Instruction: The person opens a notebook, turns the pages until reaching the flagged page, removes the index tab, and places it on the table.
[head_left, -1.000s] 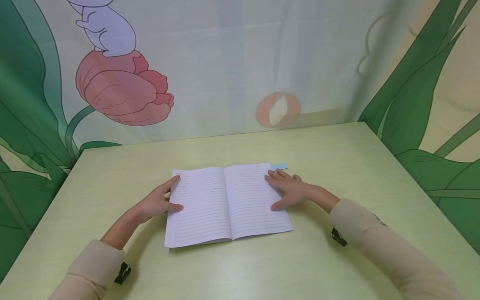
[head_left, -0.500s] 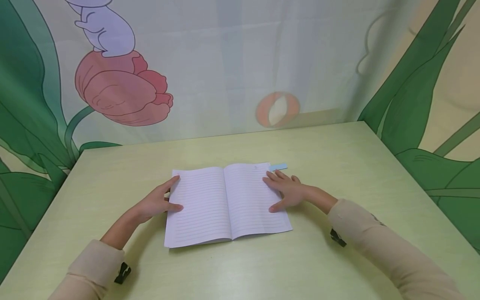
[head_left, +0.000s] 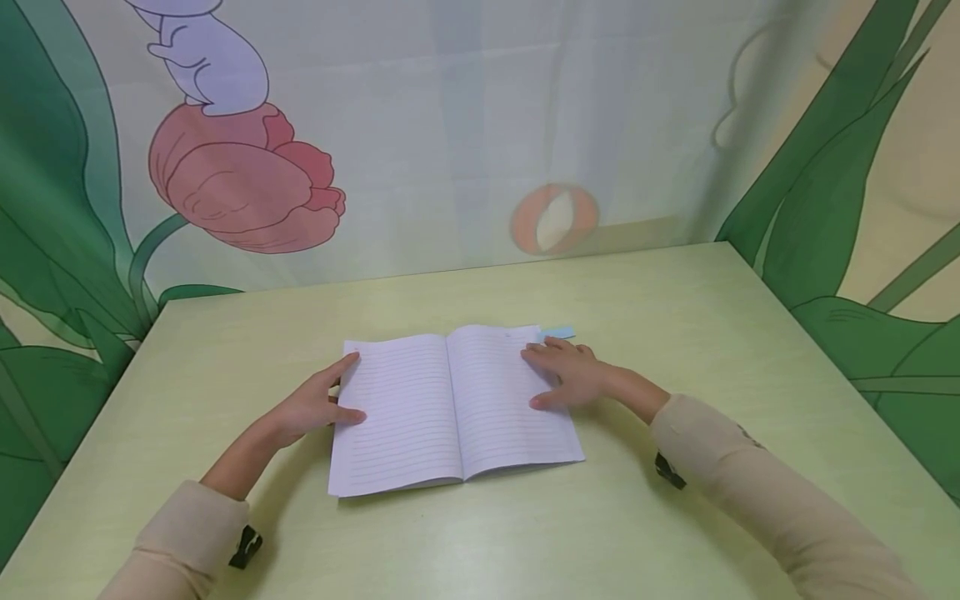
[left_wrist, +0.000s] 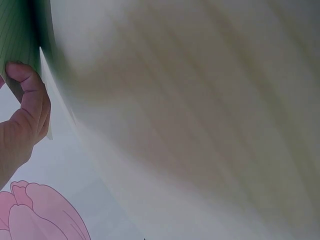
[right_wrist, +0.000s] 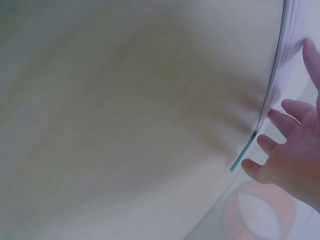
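Note:
An open notebook [head_left: 405,417] with ruled white pages lies in the middle of the head view. My left hand [head_left: 311,408] holds its left edge, index finger and thumb over the page. The other fingers are mostly hidden from above; in the left wrist view the hand [left_wrist: 30,110] shows bent fingers at the paper's edge. Spread across the right page's outer margin is my right hand [head_left: 566,375], its fingers extended. A light blue strip [head_left: 558,332] sticks out past the notebook's top right corner, close to the right fingertips.
The pale green table [head_left: 480,550] extends around the notebook. Behind it hangs a cloth [head_left: 420,167] printed with a flower, a rabbit-like figure and leaves. A black clip [head_left: 246,547] hangs at the left sleeve, and another black clip [head_left: 670,472] at the right sleeve.
My right hand has shifted slightly left and its thumb a little upward on the right page. That page bulges a bit more near the spine. The left hand stays in place.

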